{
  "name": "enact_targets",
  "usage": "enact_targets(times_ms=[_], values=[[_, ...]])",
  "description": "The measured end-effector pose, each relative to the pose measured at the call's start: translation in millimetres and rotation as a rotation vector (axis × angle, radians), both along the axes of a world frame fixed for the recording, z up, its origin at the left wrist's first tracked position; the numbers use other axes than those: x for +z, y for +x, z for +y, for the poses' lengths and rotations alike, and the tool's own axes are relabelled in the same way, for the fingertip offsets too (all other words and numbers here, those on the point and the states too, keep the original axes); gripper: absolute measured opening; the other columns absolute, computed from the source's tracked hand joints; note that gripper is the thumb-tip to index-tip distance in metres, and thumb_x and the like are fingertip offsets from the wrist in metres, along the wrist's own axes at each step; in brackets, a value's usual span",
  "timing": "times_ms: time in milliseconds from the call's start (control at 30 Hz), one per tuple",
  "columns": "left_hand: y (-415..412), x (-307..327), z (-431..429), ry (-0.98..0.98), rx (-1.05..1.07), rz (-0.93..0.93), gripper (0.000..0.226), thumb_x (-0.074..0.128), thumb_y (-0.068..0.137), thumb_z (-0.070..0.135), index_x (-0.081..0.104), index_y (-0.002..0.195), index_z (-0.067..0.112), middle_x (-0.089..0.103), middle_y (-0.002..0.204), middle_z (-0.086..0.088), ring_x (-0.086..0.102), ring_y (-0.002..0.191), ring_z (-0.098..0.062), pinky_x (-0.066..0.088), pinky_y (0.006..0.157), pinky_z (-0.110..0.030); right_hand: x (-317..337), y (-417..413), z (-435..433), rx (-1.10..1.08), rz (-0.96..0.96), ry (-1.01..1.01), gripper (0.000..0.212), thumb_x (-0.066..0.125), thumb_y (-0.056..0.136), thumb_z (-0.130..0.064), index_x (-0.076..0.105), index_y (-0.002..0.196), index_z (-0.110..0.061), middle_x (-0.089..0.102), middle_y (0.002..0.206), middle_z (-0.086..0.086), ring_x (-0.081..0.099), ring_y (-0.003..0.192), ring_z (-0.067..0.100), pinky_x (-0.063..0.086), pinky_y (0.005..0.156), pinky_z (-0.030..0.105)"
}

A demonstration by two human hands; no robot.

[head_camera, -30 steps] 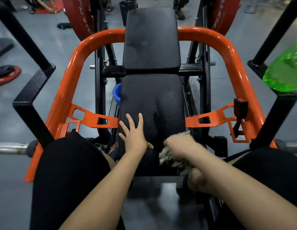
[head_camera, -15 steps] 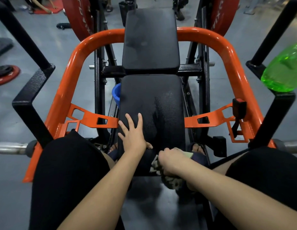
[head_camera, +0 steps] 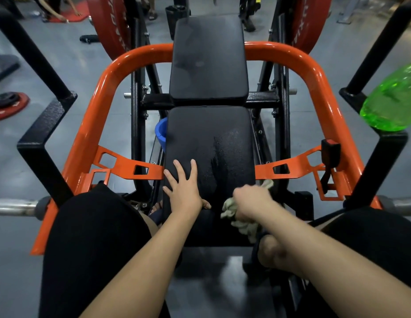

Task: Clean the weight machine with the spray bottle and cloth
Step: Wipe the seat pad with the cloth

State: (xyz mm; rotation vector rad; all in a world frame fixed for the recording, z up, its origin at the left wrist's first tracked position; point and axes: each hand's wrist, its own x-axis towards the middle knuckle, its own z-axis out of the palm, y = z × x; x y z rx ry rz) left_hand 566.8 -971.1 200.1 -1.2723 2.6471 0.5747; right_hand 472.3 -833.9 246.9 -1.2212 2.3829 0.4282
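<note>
Cloth [head_camera: 242, 222] gripped by right hand [head_camera: 252, 201], left hand [head_camera: 185, 191] flat on seemingly damp pad [head_camera: 211, 138].

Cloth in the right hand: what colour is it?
Pale beige cloth, bunched in the right hand; head view shows it best.

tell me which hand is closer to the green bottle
Right. The right hand, gripping the cloth at the right edge of the seat pad, sits below and left of the green bottle. The left hand rests flat on the pad's left side, farther from it.
</note>
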Motion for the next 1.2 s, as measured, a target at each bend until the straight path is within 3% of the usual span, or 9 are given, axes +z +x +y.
enact_targets(times_ms=[167, 333, 433, 533, 633, 700, 800, 1000, 1200], values=[[1.9, -0.1, -0.9, -0.015, -0.018, -0.002, 0.143, 0.092, 0.066, 0.044, -0.017, 0.159, 0.036, -0.032, 0.164, -0.011, -0.022, 0.149, -0.048, 0.011, 0.120, -0.067, -33.9, 74.8, 8.0, 0.202, -0.114, 0.042, 0.029, 0.061, 0.095, -0.026, 0.067, 0.121, -0.014, 0.068, 0.124, 0.011, 0.066, 0.114, 0.033, 0.052, 0.088, 0.038], [1.9, -1.1, -1.1, -0.025, -0.021, 0.004, 0.143, 0.092, 0.067, 0.044, -0.017, 0.159, 0.036, -0.031, 0.164, -0.011, -0.021, 0.150, -0.048, 0.012, 0.121, -0.067, -23.2, 41.0, -5.2, 0.062, 0.016, -0.043, 0.031, 0.056, 0.095, -0.015, 0.066, 0.124, -0.013, 0.067, 0.126, 0.010, 0.065, 0.116, 0.034, 0.051, 0.089, 0.039], [1.1, -2.0, -1.3, -0.015, -0.013, 0.005, 0.144, 0.093, 0.066, 0.043, -0.017, 0.159, 0.036, -0.032, 0.164, -0.011, -0.022, 0.149, -0.048, 0.012, 0.120, -0.067, -1.4, -10.0, -8.0, -0.102, 0.107, -0.148, 0.032, 0.053, 0.093, -0.009, 0.060, 0.125, -0.012, 0.059, 0.126, 0.011, 0.063, 0.115, 0.036, 0.049, 0.082, 0.040], [0.2, -2.7, -1.5, -0.014, -0.007, 0.004, 0.144, 0.093, 0.065, 0.042, -0.017, 0.159, 0.037, -0.032, 0.164, -0.010, -0.022, 0.149, -0.049, 0.013, 0.120, -0.068, 4.8, -36.2, -4.8, -0.216, 0.068, -0.212, 0.030, 0.051, 0.093, -0.009, 0.055, 0.123, -0.011, 0.053, 0.124, 0.012, 0.061, 0.113, 0.038, 0.046, 0.077, 0.041], [-0.4, -1.4, -0.8, -0.017, -0.004, -0.002, 0.144, 0.093, 0.066, 0.043, -0.017, 0.159, 0.037, -0.031, 0.164, -0.010, -0.021, 0.150, -0.048, 0.014, 0.121, -0.067, -6.8, -8.8, -7.0, -0.157, 0.021, -0.192, 0.039, 0.061, 0.093, -0.018, 0.048, 0.130, -0.010, 0.053, 0.129, 0.012, 0.060, 0.118, 0.038, 0.050, 0.089, 0.042], [-0.1, -0.9, -0.2, -0.026, -0.004, 0.000, 0.143, 0.092, 0.066, 0.044, -0.017, 0.159, 0.037, -0.031, 0.164, -0.010, -0.021, 0.150, -0.048, 0.014, 0.121, -0.066, -19.7, 20.4, -8.4, -0.095, -0.002, -0.178, 0.045, 0.067, 0.091, -0.019, 0.047, 0.130, -0.009, 0.052, 0.129, 0.012, 0.061, 0.117, 0.038, 0.051, 0.088, 0.043], [1.5, -1.4, -0.5, -0.038, -0.013, 0.004, 0.143, 0.092, 0.066, 0.046, -0.016, 0.159, 0.037, -0.029, 0.165, -0.010, -0.020, 0.151, -0.048, 0.014, 0.121, -0.066, -28.7, 39.2, -9.5, -0.040, -0.051, -0.174, 0.036, 0.059, 0.094, -0.012, 0.050, 0.129, -0.007, 0.051, 0.130, 0.013, 0.060, 0.118, 0.037, 0.050, 0.088, 0.043], [1.1, 3.2, -2.5, -0.095, -0.063, -0.091, 0.143, 0.088, 0.067, 0.056, -0.019, 0.159, 0.032, -0.025, 0.165, -0.016, -0.010, 0.151, -0.052, 0.024, 0.118, -0.064, -5.6, -22.1, -19.3, -0.122, -0.065, -0.265, 0.035, 0.055, 0.088, -0.010, 0.059, 0.123, -0.014, 0.054, 0.122, 0.011, 0.061, 0.114, 0.039, 0.051, 0.091, 0.043], [-1.8, 2.7, -1.5, -0.100, -0.067, -0.107, 0.146, 0.089, 0.065, 0.056, -0.022, 0.158, 0.031, -0.028, 0.164, -0.017, -0.013, 0.150, -0.053, 0.026, 0.119, -0.063, 43.3, -96.6, -27.5, -0.074, 0.105, -0.351, 0.027, 0.052, 0.088, -0.006, 0.052, 0.113, -0.014, 0.044, 0.105, 0.004, 0.057, 0.094, 0.036, 0.041, 0.070, 0.038]])
